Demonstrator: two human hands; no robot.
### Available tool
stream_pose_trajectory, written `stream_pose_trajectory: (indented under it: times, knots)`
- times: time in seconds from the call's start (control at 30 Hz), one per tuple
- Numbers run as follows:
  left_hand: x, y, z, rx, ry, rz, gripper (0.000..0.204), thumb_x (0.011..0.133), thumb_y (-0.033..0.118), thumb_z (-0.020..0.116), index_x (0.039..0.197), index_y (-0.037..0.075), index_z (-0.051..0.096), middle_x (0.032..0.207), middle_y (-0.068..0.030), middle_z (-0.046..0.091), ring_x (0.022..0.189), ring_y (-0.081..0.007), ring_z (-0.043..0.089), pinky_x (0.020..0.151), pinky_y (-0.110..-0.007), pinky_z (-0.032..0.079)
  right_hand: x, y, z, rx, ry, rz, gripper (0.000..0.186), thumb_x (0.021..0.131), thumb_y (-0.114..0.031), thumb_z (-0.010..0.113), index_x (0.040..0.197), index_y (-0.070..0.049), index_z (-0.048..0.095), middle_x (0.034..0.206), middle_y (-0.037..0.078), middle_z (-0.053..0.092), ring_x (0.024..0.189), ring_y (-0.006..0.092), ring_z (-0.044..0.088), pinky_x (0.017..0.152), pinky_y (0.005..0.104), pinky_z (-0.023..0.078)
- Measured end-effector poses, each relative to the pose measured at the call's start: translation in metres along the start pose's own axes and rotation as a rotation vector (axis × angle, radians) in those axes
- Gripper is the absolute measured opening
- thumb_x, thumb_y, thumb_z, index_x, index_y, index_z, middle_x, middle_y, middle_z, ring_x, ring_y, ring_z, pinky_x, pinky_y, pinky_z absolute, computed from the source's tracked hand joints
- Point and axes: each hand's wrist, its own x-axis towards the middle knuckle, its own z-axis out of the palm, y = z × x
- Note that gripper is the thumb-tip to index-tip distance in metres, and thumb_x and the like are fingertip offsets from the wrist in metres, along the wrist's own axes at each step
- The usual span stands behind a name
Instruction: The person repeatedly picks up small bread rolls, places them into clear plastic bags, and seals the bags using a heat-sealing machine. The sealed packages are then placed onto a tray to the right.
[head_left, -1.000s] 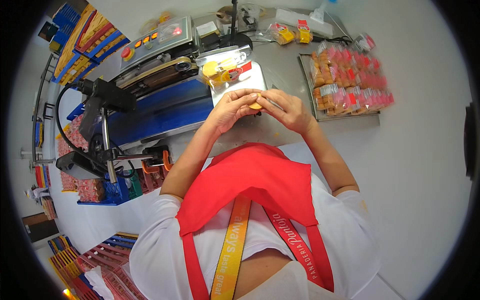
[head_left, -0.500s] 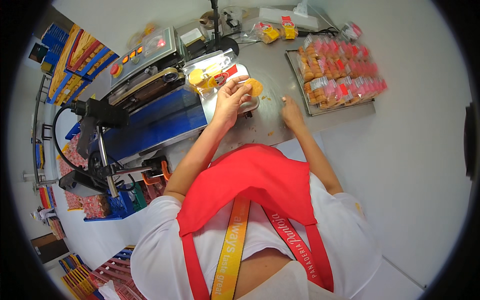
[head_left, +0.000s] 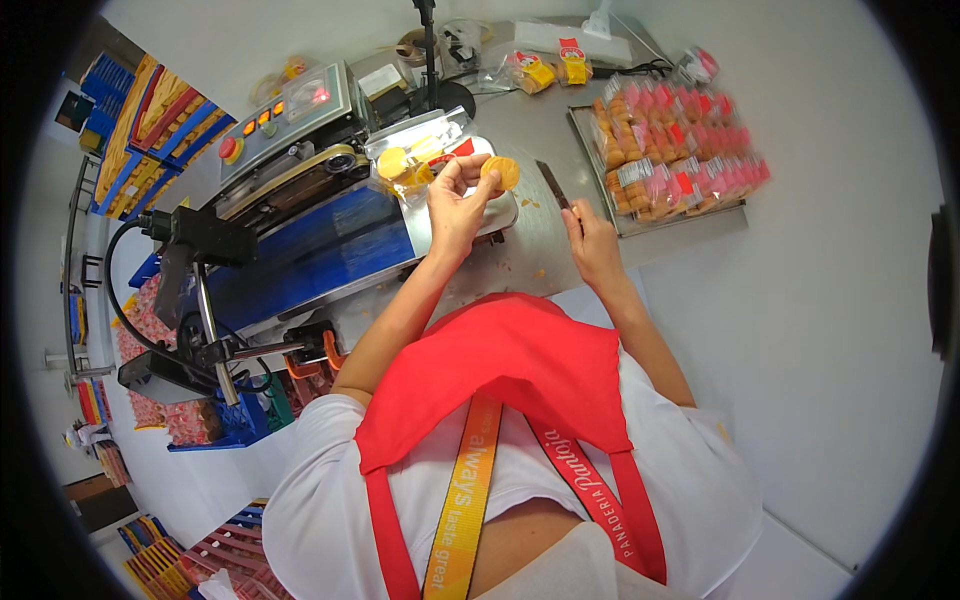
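Between the fingertips of my left hand (head_left: 460,205) is a round, golden cookie (head_left: 501,173), held up over the front corner of a white scale plate. My right hand (head_left: 595,243) is closed around the handle of a knife (head_left: 551,184), whose dark, narrow blade points away over the steel table. The blade and the cookie are apart. Just behind my left hand, a clear bag of yellow cookies (head_left: 405,163) with a red label lies on the plate. Orange-brown crumbs dot the table below the knife.
A metal tray (head_left: 668,222) of bagged cookies with pink and red labels stands at the right. To the left are a sealing machine (head_left: 290,125) with lit displays and a blue conveyor belt (head_left: 300,245). A black scanner on a stand (head_left: 205,235) juts in nearer. Two small packs (head_left: 535,70) lie at the back.
My right hand now has the knife in view, its blade raised; before, the hand was lower over the table with no blade showing. The left hand with the cookie has shifted slightly left.
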Motion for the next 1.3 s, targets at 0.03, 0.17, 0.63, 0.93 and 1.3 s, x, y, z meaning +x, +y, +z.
stream_pose_trajectory:
  times: [0.03, 0.17, 0.63, 0.93, 1.3]
  knots:
    - [0.0, -0.003, -0.003, 0.019, -0.008, 0.018, 0.02, 0.085, 0.004, 0.066, 0.102, -0.003, 0.059, 0.091, -0.0088, 0.066, 0.081, -0.0109, 0.063, 0.072, -0.024, 0.055, -0.001, -0.007, 0.001, 0.024, -0.007, -0.049, 0.017, 0.095, -0.022, 0.05, 0.091, -0.005, 0.051, 0.068, 0.017, 0.058, 0.063, 0.0395, 0.057, 0.053, 0.0473, 0.04]
    - [-0.004, 0.001, -0.005, 0.084, -0.005, 0.05, 0.019, 0.084, 0.003, 0.065, 0.101, -0.003, 0.059, 0.09, -0.0084, 0.065, 0.081, -0.0109, 0.062, 0.072, -0.025, 0.055, -0.003, -0.01, 0.011, 0.004, -0.017, -0.043, 0.017, 0.095, -0.023, 0.05, 0.091, -0.006, 0.05, 0.067, 0.017, 0.058, 0.063, 0.0397, 0.057, 0.053, 0.0472, 0.041]
    - [-0.013, 0.005, -0.014, 0.031, 0.01, 0.015, 0.02, 0.084, 0.002, 0.066, 0.101, -0.004, 0.058, 0.091, -0.0091, 0.064, 0.082, -0.0112, 0.062, 0.071, -0.026, 0.057, -0.008, -0.025, 0.018, 0.115, -0.109, -0.059, 0.017, 0.096, -0.021, 0.048, 0.09, -0.005, 0.047, 0.066, 0.019, 0.056, 0.065, 0.0417, 0.056, 0.054, 0.0475, 0.039]
    - [-0.018, 0.004, -0.019, -0.023, 0.003, -0.025, 0.022, 0.085, 0.004, 0.066, 0.103, -0.002, 0.058, 0.094, -0.0088, 0.064, 0.083, -0.0118, 0.062, 0.072, -0.026, 0.057, 0.0, 0.002, 0.029, -0.032, -0.036, -0.066, 0.019, 0.097, -0.022, 0.046, 0.093, -0.004, 0.049, 0.063, 0.017, 0.054, 0.057, 0.0376, 0.055, 0.053, 0.0444, 0.04]
    - [-0.031, 0.016, -0.028, 0.12, -0.018, 0.026, 0.025, 0.083, 0.001, 0.067, 0.106, 0.0, 0.059, 0.099, -0.0057, 0.064, 0.09, -0.0097, 0.061, 0.082, -0.024, 0.049, 0.045, 0.063, 0.052, -0.248, 0.111, -0.225, 0.035, 0.095, -0.019, 0.05, 0.124, -0.001, 0.043, 0.116, 0.023, 0.054, 0.103, 0.0333, 0.055, 0.086, 0.0432, 0.045]
